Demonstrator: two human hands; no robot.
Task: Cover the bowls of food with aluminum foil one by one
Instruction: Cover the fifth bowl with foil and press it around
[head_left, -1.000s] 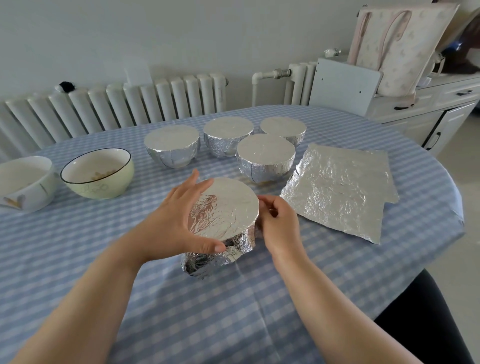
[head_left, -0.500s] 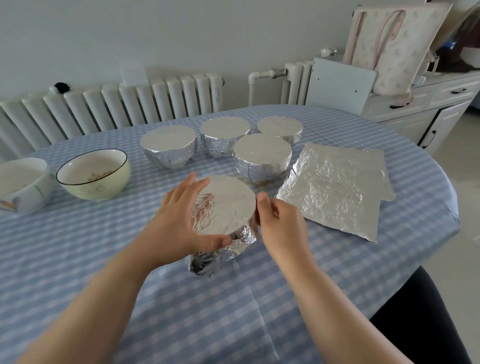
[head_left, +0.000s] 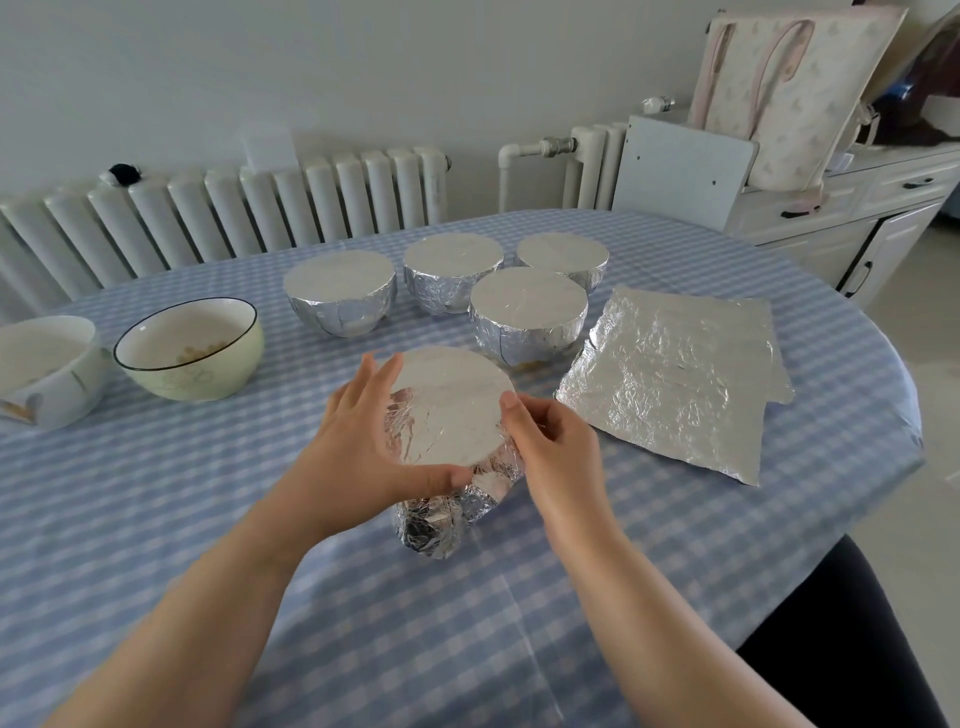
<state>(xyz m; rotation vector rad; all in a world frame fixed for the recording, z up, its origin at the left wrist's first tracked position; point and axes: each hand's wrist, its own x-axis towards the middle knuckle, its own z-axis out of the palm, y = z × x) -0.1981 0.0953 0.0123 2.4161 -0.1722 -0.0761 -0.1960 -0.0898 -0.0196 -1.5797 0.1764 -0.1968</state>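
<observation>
Foil-wrapped bowl (head_left: 451, 415) sits just in front of the four covered bowls (head_left: 529, 310). Left hand (head_left: 363, 441) cups its left side, right hand (head_left: 558, 447) pinches foil at the right rim; loose tail hangs toward me.

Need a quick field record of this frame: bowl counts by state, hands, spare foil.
covered bowls set aside: four, far side of table
bowl in hand: foil-wrapped bowl, tilted toward the camera
left hand: grips that bowl's left rim, thumb along the near edge
right hand: fingers curled on the foil at the right rim
uncovered bowls: green bowl, white bowl, at left
spare foil: foil sheets, flat, at right
</observation>
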